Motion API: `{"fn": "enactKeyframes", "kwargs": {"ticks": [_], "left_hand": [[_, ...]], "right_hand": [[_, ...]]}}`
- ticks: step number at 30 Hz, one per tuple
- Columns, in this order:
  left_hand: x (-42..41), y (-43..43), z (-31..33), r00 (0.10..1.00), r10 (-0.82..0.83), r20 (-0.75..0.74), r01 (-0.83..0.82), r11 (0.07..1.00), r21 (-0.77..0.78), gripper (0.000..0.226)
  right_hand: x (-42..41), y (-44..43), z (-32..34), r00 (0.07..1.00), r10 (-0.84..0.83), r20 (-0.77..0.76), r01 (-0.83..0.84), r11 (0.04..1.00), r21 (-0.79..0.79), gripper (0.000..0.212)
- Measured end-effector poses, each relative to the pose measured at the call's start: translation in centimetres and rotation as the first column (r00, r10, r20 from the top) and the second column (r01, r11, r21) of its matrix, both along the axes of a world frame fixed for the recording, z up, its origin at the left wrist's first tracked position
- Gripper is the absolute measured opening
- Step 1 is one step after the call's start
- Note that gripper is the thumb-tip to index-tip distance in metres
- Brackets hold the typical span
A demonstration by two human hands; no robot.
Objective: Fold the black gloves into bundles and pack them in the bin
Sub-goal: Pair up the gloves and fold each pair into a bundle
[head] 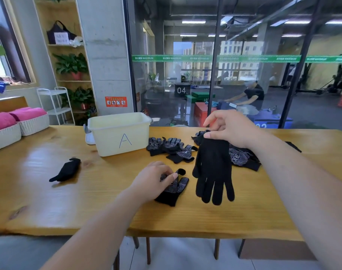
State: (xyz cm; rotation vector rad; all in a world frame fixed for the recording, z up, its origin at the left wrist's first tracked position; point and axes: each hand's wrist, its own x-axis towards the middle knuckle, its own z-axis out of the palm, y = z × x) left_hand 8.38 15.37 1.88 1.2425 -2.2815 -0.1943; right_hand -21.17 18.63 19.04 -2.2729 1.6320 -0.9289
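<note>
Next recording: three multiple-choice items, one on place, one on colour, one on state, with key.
1. Where is the folded black glove bundle? A on a chair; B on the wooden table, left of the cream plastic bin; C in a drawer.
2. The folded cloth in the white woven baskets: A pink; B green; C blue.
3. The plain black glove in the right hand: A hangs fingers down; B lies flat; C rolled up.
B, bare wood under it; A, pink folds show; A, pinched at the cuff.

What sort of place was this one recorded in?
Likely a lounge or work corner beside a gym: the glass wall looks onto numbered jump boxes on dark flooring, while this side has a wooden table and plant shelves.
</note>
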Motion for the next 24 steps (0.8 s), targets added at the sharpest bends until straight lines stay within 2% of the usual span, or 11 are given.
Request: {"fn": "enactKeyframes", "kwargs": {"ticks": [2, 5, 8, 11, 13, 15, 17, 20, 21, 22, 24], "left_hand": [[-0.2, -0.1, -0.8, 1.000, 0.016, -0.012, -0.016, 1.000, 0.004, 0.040], [-0.1, -0.2, -2.3, 0.999, 0.033, -0.019, -0.033, 0.999, 0.024, 0.036], [-0.1, -0.4, -2.8, 0.999, 0.046, -0.013, -0.047, 0.999, -0.004, 0.034], [-0.1, -0.6, -2.9, 0.999, 0.048, -0.004, -0.048, 0.999, -0.019, 0.035], [-0.2, -0.6, -3.0, 0.999, 0.048, 0.016, -0.048, 0.998, -0.037, 0.032], [-0.2, -0.5, -3.2, 0.998, 0.055, 0.037, -0.052, 0.997, -0.061, 0.029], [-0.3, -0.4, -3.2, 0.998, 0.049, 0.027, -0.047, 0.995, -0.090, 0.026], [-0.2, 0.0, -3.0, 1.000, -0.002, -0.012, 0.001, 0.998, -0.070, 0.028], [-0.1, 0.2, -2.9, 1.000, -0.024, -0.010, 0.023, 0.998, -0.051, 0.031], [-0.1, 0.3, -2.8, 0.999, -0.040, 0.005, 0.040, 0.999, -0.025, 0.035], [-0.2, 0.5, -2.6, 0.996, -0.053, 0.068, 0.051, 0.998, 0.031, 0.044]], "right_hand": [[0.0, -1.2, 0.6, 0.999, -0.041, -0.020, 0.039, 0.995, -0.092, 0.026], [-0.2, -2.0, 0.8, 0.996, -0.089, -0.016, 0.079, 0.945, -0.316, 0.026], [0.2, -0.9, -0.9, 1.000, -0.023, -0.006, 0.019, 0.905, -0.425, 0.026], [1.2, 0.5, -5.8, 0.991, 0.044, -0.124, -0.079, 0.953, -0.294, 0.024], [1.6, 1.3, -10.2, 0.975, 0.100, -0.199, -0.115, 0.991, -0.065, 0.023], [1.7, 2.2, -13.9, 0.961, 0.138, -0.238, -0.107, 0.984, 0.140, 0.022], [1.4, 2.7, -16.0, 0.976, 0.092, -0.196, -0.069, 0.990, 0.125, 0.023], [1.3, 2.7, -16.9, 0.995, -0.091, -0.043, 0.088, 0.994, -0.066, 0.019], [1.5, 2.6, -17.1, 0.991, -0.124, -0.051, 0.120, 0.990, -0.071, 0.025], [1.7, 2.5, -17.4, 0.984, -0.132, -0.120, 0.131, 0.991, -0.018, 0.039], [2.3, 2.5, -18.3, 0.934, -0.062, -0.352, 0.123, 0.981, 0.153, 0.065]]}}
